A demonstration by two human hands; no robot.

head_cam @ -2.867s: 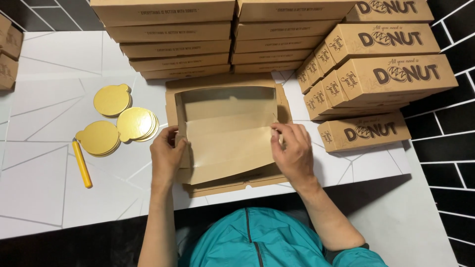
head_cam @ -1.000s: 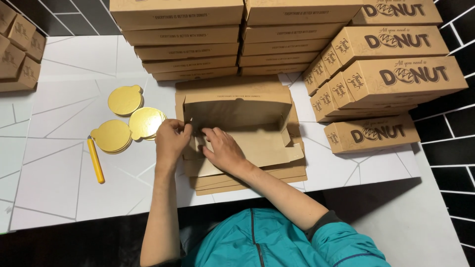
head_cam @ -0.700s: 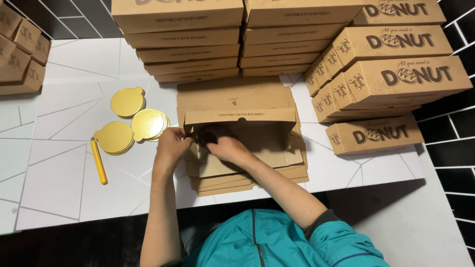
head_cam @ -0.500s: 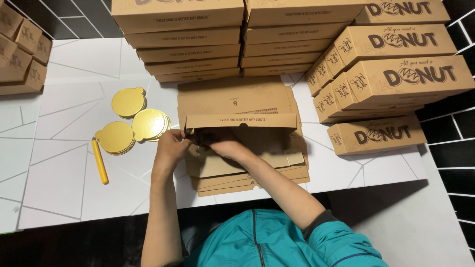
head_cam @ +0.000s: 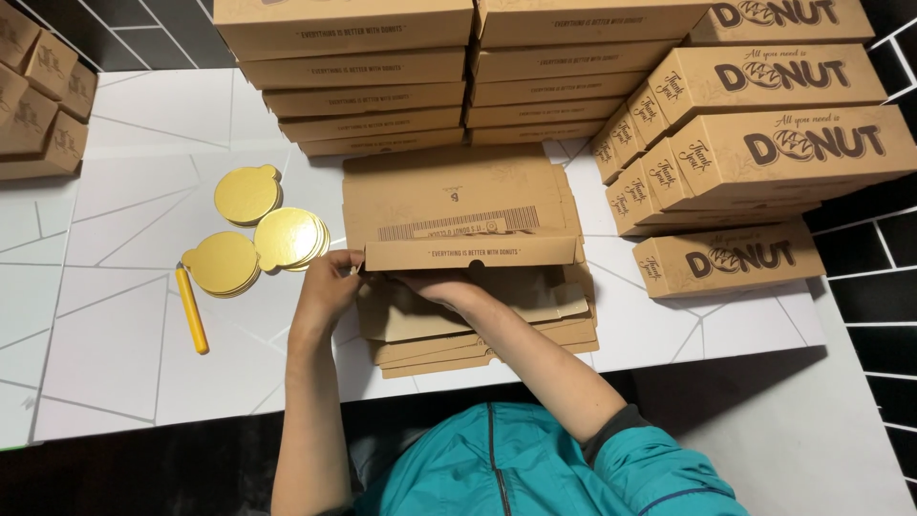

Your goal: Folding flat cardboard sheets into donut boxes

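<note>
On white tabletop (head_cam: pixel 115 373), black-tiled wall (head_cam: pixel 879 287) beside.

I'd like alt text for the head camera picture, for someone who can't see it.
Seen from above, a person's left hand and right hand fold a brown cardboard box atop flat box blanks on a white table. Round gold cake boards, a yellow pen and stacked finished boxes surround them.

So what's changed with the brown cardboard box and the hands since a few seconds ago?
The brown cardboard box went from lying open and flat to folded up, its front flap raised. The right hand moved from the box's right edge to under the flap; the left hand stays at the left corner. The round gold boards and yellow pen kept their places.
</note>
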